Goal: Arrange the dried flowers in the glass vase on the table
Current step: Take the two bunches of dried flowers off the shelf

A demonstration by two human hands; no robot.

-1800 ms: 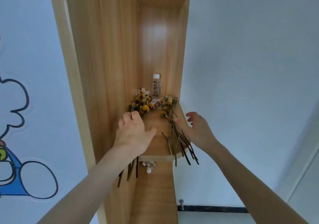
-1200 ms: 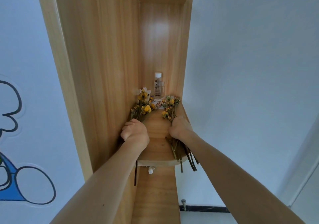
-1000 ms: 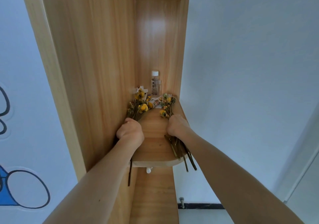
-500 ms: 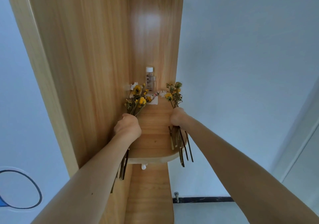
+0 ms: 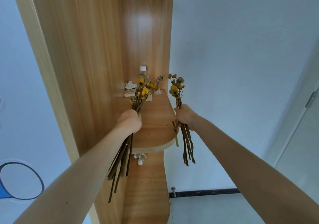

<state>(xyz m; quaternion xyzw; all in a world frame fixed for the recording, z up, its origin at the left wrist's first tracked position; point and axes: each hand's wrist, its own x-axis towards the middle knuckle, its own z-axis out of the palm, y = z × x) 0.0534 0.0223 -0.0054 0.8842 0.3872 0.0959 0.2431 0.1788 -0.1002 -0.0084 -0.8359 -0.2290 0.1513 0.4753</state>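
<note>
Flowers: the dried flowers are split into two bunches, one per hand, heads toward 12 o'clock and cut ends trailing toward 6.
Left bunch [image 5: 143,92]: the thicker one, with yellow heads over the rounded wooden shelf [image 5: 155,125]. Its long stems run under the wrist toward 7 o'clock.
Left hand [image 5: 130,122]: a fist clenched round the stems at about mid-length. That likely keeps fingers off the brittle heads.
Right bunch [image 5: 175,85]: thinner, held just off the shelf's 3 o'clock edge against the white wall.
Right hand [image 5: 185,116]: fingers wrapped tight round the stems. One pale stem juts out at the hand's 7 o'clock and looks less firmly caught.
Reason for the hold: gripping the woody stems with heads up probably spares the blooms and leaves the cut ends free to go into a vase neck.
Shelf clutter: a clear bottle with a white cap [image 5: 143,71] stands at the back, at 12 o'clock of the left bunch. Crumpled paper [image 5: 130,85] lies at 11 o'clock.
Glass vase: not in view, nor is the table. Both bunches remain to be carried there.
</note>
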